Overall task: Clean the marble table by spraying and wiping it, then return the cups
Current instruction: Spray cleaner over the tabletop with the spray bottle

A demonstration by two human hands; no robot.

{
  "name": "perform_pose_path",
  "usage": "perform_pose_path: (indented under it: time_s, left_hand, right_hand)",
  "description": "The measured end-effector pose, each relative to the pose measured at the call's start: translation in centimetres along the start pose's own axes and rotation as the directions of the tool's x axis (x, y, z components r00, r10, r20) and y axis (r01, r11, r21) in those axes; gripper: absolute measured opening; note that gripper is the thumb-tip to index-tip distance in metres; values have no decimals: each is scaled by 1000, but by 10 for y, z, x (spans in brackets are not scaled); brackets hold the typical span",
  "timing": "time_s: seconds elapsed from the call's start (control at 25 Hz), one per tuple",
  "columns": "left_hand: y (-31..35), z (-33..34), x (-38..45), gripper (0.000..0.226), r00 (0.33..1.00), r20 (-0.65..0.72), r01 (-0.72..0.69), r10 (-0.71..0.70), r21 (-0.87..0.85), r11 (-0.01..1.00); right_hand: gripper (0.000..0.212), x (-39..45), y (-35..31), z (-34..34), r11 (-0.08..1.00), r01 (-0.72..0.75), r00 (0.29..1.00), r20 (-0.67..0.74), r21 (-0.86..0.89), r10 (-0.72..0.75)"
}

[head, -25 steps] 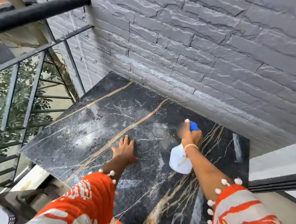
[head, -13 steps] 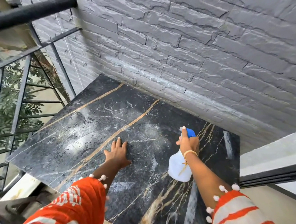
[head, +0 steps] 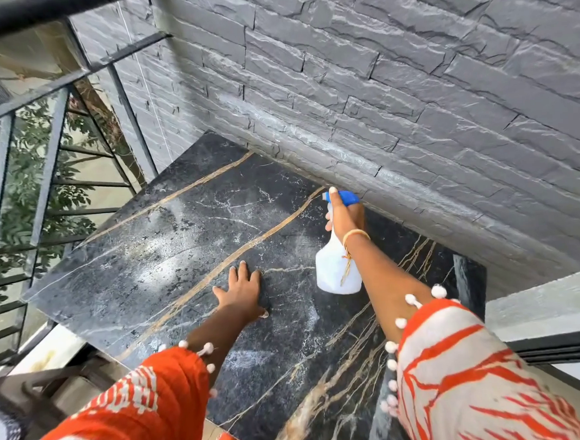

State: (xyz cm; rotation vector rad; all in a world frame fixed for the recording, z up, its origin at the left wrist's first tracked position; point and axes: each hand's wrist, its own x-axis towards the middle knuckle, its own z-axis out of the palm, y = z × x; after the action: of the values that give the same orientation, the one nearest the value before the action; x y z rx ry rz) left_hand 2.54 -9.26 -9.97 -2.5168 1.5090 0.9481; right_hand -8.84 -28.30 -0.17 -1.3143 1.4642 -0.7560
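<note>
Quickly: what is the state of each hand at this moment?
Left hand: open, fingers straight, lying flat on the marble table.
Right hand: closed around the spray bottle, holding it above the table.

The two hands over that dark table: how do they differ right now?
The left hand lies flat on the marble table, fingers straight and holding nothing. The right hand is raised off the table, curled round the neck of a spray bottle, and wears a gold bangle. Both come out of orange-and-white sleeves.
</note>
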Motion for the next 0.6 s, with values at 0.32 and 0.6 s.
perform_pose_path:
  time_s: [0.32,0.6]
  left_hand:
    - [6,-9,-1,99,997,73,10,-11,19,1000]
    - [1,3,-13,93,1000,-6,5,-4,261,965]
  right_hand:
    - [28,-18,21,1,997,18,988,151,75,-29]
    - [22,-45,44,-33,975,-202,966,148,-89,213]
